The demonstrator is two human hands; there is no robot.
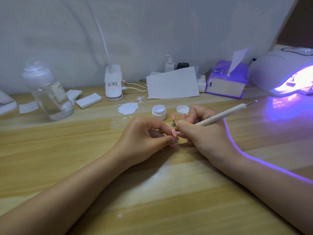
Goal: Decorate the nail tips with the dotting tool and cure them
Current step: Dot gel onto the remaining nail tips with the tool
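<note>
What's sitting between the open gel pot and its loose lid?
Head view: bare table only between the gel pot and lid; a pink nail tip on its stand sits just nearer.

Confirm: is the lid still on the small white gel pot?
No. The small white gel pot stands open on the wooden table, and its round white lid lies beside it, to its right.

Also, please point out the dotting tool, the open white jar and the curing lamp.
dotting tool [221,115]: head view, middle of its white handle.
open white jar [158,112]: head view, front wall under the rim.
curing lamp [277,68]: head view, top of its white housing.
</note>
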